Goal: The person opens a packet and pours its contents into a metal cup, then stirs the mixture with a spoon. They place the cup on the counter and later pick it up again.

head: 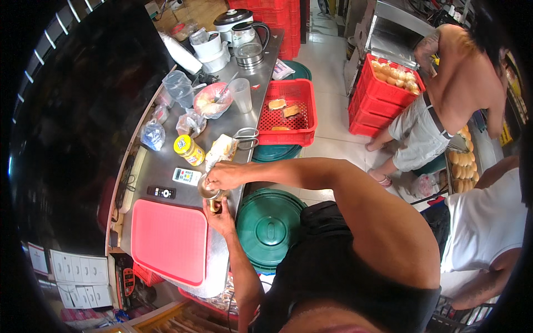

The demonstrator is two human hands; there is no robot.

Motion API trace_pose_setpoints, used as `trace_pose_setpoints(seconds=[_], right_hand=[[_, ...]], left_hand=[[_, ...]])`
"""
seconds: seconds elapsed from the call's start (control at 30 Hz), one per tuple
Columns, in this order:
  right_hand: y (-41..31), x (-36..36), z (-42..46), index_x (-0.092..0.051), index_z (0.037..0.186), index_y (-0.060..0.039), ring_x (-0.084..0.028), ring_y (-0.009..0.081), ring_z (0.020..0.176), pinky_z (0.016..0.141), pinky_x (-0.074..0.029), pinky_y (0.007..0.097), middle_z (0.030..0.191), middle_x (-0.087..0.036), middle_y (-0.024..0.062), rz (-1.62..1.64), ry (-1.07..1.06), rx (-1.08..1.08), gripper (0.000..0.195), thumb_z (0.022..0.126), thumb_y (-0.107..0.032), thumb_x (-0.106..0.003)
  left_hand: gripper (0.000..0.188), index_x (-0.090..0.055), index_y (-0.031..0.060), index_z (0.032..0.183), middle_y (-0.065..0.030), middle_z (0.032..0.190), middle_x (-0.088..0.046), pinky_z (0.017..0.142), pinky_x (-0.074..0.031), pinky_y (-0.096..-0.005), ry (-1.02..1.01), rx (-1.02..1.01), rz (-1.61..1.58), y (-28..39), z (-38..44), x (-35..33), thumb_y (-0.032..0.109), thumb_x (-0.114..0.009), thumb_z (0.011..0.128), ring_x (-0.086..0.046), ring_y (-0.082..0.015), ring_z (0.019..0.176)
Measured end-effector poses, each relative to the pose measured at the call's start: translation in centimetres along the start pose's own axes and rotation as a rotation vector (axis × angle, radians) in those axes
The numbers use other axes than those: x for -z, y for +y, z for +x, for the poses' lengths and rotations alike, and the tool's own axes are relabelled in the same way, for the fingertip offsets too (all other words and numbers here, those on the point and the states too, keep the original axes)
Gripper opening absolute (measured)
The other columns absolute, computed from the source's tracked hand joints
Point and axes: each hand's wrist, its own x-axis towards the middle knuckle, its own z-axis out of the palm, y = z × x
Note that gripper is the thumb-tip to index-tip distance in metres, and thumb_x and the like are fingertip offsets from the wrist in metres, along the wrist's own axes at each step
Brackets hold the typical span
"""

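A small metal cup (202, 192) with a yellowish handle-like part (214, 205) stands near the edge of the steel table (162, 166). The fingers of my left hand (220, 218) are around that part, on the side nearest my body. My right hand (225, 175) reaches over the cup, its bent fingertips at or inside the rim. Whatever those fingertips may hold is hidden. Just beyond lie a crumpled printed wrapper (221, 149), a yellow-lidded jar (189, 150) and a white remote control (186, 176).
A pink tray (170, 242) and black remote (161, 192) lie on the table. Further along stand a plastic cup (241, 95), bowl (206, 104) and glass pot (249, 52). Beside the table are a red crate (291, 135) and green lidded bin (270, 224). Two people (454, 79) work at right.
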Motion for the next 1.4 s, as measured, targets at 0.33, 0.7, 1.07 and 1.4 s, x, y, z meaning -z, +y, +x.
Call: trace_pose_setpoints(seconds=[0.33, 0.7, 1.07, 1.4], right_hand=[[2.1, -0.1, 1.8, -0.072, 0.101, -0.0054, -0.068, 0.0368, 0.084, 0.077, -0.051, 0.048, 0.09, -0.071, 0.0171, -0.07, 0.16, 0.028, 0.026, 0.09, -0.026, -0.06], [-0.8, 0.0, 0.5, -0.071, 0.094, -0.0053, -0.067, 0.038, 0.081, 0.074, -0.051, 0.049, 0.085, -0.069, 0.018, -0.206, 0.091, 0.056, 0.026, 0.092, -0.027, -0.057], [-1.5, -2.3, 0.1, -0.07, 0.088, -0.0009, -0.067, 0.0377, 0.075, 0.07, -0.052, 0.0488, 0.077, -0.067, 0.0207, -0.104, 0.106, 0.106, 0.03, 0.087, -0.029, -0.058], [0.1, -2.0, 1.1, -0.071, 0.098, -0.0046, -0.067, 0.0371, 0.084, 0.076, -0.052, 0.0467, 0.089, -0.069, 0.02, -0.077, 0.258, -0.032, 0.027, 0.091, -0.027, -0.059]], left_hand=[[0.064, -0.054, -0.0038, 0.133, -0.0151, 0.126, -0.06, 0.094, -0.048, -0.0376, -0.018, 0.026, 0.046, -0.6, 0.1, -0.1, 0.019, -0.082, 0.08, -0.06, -0.0275, 0.104], [0.059, -0.058, -0.0059, 0.125, -0.0123, 0.129, -0.059, 0.086, -0.049, -0.0364, 0.022, -0.143, 0.064, 0.3, -0.3, 0.9, 0.017, -0.084, 0.078, -0.058, -0.0239, 0.095], [0.058, -0.059, -0.0052, 0.125, -0.0135, 0.136, -0.057, 0.092, -0.048, -0.0378, 0.021, -0.157, 0.077, -0.6, 0.0, 0.8, 0.02, -0.083, 0.078, -0.06, -0.0275, 0.106], [0.049, -0.063, -0.0018, 0.119, -0.0116, 0.136, -0.057, 0.09, -0.049, -0.0388, -0.013, -0.112, 0.128, 2.1, -0.6, 1.1, 0.015, -0.082, 0.077, -0.061, -0.028, 0.105]])
